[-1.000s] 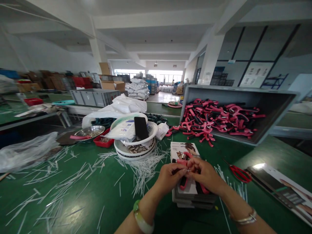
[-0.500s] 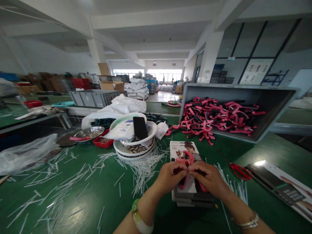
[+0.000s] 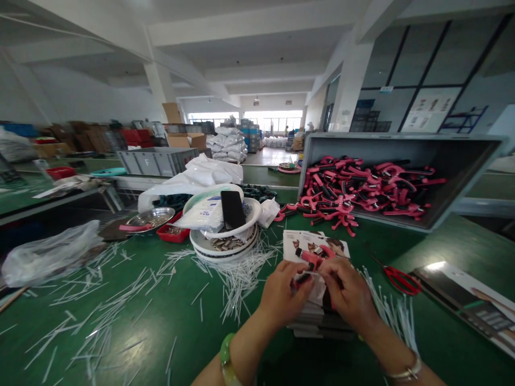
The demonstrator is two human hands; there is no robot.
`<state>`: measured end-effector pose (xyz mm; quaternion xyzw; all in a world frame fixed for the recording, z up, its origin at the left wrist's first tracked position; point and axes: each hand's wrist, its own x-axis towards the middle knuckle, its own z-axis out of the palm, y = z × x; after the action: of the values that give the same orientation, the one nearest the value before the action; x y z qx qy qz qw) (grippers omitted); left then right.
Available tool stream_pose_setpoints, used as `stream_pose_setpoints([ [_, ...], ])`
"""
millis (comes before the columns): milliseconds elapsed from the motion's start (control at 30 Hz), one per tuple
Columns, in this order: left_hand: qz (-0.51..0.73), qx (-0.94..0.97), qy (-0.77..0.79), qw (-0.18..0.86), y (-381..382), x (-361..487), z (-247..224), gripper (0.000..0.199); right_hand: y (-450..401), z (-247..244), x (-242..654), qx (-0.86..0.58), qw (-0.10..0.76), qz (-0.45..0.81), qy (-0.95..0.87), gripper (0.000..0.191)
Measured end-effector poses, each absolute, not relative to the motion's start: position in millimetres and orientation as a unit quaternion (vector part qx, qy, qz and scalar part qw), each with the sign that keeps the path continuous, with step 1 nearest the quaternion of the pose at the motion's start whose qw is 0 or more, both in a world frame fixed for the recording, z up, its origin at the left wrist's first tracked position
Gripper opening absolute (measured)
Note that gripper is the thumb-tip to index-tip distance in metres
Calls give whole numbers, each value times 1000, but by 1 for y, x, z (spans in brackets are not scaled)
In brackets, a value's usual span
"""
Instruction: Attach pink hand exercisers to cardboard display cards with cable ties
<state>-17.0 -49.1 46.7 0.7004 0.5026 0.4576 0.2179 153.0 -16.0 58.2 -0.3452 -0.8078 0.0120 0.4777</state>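
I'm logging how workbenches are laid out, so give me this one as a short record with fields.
Left hand: at a pink tool, grip unclear
Right hand: beside the left, its fingertips' contents too small to tell
Below the hands: card stack
Crate: on its side, more pink tools spilling onto the green bench
Scissors: red, right of the hands
White strips: loose, both sides
Phone: atop a bowl

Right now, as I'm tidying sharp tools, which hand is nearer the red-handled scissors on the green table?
Right hand: it is left of the red-handled scissors, not touching them. The left hand is farther left, on the right hand's other side.
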Motion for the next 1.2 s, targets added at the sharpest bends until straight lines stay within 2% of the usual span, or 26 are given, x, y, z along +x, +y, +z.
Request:
stream_pose_setpoints([
  [233,422,687,553,210,-43,-17,37,22,-8,61,163,-356,385,29,-851,12],
  [367,441,678,542,228,-40,-15,36,21,-13,59,166,-325,347,2,-880,25],
  [467,441,674,541,243,-39,-14,35,20,-13,59,163,-314,327,-11,-891,20],
  [667,463,675,513,258,-39,-15,37,24,-9,58,154,-323,351,-34,-878,21],
  [833,508,679,460,263,-29,-15,36,10,-9,55,154,-321,391,-4,-863,21],
  [933,499,704,420,281,-22,-18,34,11,-8,55,154,-325,389,16,-862,21],
  [1200,320,788,508,140,-33,-19,63,15,-17,47,178,-325,416,-87,-845,16],
])
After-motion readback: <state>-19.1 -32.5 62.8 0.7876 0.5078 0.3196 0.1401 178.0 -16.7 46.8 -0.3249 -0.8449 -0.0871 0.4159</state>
